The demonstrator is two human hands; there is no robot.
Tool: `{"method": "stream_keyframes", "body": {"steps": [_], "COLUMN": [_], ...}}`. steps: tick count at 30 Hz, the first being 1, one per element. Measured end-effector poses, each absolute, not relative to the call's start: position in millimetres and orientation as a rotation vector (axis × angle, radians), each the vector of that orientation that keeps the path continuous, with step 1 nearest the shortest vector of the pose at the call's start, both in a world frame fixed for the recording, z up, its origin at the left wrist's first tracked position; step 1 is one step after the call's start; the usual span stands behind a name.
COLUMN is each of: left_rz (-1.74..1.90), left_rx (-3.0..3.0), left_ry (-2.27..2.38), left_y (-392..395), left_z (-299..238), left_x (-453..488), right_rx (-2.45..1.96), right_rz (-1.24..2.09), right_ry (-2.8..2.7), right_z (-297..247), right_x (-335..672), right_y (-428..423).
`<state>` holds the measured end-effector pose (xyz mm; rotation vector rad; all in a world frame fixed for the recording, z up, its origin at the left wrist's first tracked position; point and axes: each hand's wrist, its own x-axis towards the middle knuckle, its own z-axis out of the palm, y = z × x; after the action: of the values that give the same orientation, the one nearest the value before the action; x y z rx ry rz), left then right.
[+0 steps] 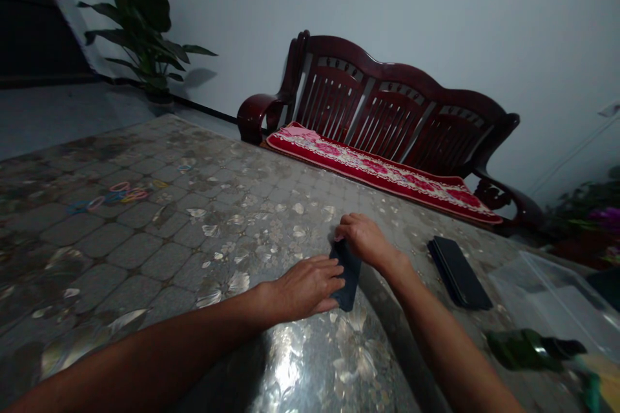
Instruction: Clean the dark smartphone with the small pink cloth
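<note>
A dark, flat, rectangular piece lies on the patterned tabletop in front of me; its exact kind does not show. My left hand rests on its left edge, palm down, fingers stretched out and slightly apart. At its far end, my right hand has its fingers curled down and closed on the edge. Those fingertips are partly hidden behind the hand. To the right of my right forearm sits a black wallet-like case, apart from both hands.
Several coloured rings lie at the left of the table. On the right are a clear plastic box and a green bottle lying on its side. Beyond the table stand a wooden bench and a potted plant.
</note>
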<state>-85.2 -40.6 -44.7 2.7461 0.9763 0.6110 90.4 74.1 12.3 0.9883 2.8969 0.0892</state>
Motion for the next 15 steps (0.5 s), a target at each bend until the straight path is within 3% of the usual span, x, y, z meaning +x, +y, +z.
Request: {"method": "stream_keyframes", "body": {"steps": [8, 15], "left_rz": [0.603, 0.589], "left_rx": [2.743, 2.745], "left_ry": [0.986, 1.004], "left_y": [-40, -41], "left_z": [-44, -45], "left_x": [-85, -85], "right_rx": [0.882, 1.416], "right_rz": [0.006, 0.090], "right_ry": [2.972, 2.859], "right_z": [12, -2], "right_x": [101, 123], "right_y": [61, 64]}}
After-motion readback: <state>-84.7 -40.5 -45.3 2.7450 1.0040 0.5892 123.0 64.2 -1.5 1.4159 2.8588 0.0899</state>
